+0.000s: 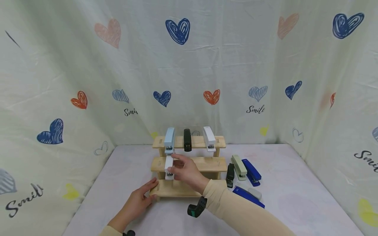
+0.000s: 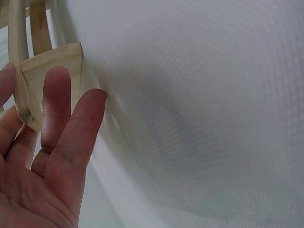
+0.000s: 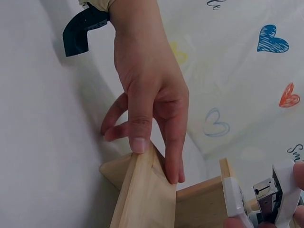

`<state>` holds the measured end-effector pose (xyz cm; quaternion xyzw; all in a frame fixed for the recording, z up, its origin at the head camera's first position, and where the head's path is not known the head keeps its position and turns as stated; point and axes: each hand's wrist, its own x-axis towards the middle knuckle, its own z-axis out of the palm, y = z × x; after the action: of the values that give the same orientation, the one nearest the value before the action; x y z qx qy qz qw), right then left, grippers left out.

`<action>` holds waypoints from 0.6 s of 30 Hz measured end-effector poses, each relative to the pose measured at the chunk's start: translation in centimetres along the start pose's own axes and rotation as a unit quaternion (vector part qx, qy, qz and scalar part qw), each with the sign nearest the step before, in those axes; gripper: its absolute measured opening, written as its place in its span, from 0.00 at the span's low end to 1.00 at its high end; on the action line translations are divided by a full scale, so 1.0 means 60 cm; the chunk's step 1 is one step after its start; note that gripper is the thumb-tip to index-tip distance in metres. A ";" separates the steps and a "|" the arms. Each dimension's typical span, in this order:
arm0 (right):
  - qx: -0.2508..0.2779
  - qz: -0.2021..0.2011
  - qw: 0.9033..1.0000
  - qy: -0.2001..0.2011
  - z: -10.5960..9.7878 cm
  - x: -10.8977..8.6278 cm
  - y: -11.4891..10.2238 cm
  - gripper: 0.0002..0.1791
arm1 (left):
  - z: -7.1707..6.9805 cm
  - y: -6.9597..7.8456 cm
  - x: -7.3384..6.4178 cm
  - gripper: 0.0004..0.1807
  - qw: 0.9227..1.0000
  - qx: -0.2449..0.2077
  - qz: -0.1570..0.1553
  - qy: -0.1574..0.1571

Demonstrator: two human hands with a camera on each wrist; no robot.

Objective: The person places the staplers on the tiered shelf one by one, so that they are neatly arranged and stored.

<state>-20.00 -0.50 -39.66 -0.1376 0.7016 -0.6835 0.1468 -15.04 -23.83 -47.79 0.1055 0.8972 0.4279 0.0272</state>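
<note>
A three-tier wooden display shelf [image 1: 178,188] stands on the table. On its middle tier, at the left end, my right hand [image 1: 187,170] pinches a white stapler [image 1: 169,164] between thumb and fingers; the right wrist view shows the stapler's front end [image 3: 266,194] close up. My left hand [image 1: 138,200] holds the left end of the lowest board, its thumb [image 3: 139,142] at the front edge and a finger farther back. Across the top tier lie a light blue stapler [image 1: 169,139], a black stapler [image 1: 187,140] and a white stapler [image 1: 209,138].
Right of the shelf lie a small black stapler [image 1: 230,175], a pale green stapler [image 1: 239,167], a blue stapler [image 1: 252,172], another blue stapler [image 1: 248,196] and a partly covered greyish one [image 1: 255,192]. A heart-printed curtain [image 1: 192,65] hangs behind the table [image 1: 298,196].
</note>
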 end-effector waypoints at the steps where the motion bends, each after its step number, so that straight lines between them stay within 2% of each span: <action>1: 0.001 0.000 1.000 0.001 0.000 0.000 0.000 0.33 | 0.000 0.000 0.000 0.30 1.000 0.002 0.002 0.000; 18: -0.002 0.010 1.000 0.011 0.006 0.008 0.005 0.32 | -0.002 0.002 -0.002 0.29 1.000 -0.001 0.015 0.003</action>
<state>-20.31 -1.05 -39.97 -0.1234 0.7058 -0.6822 0.1457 -14.95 -23.87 -47.66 0.1177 0.8950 0.4298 0.0180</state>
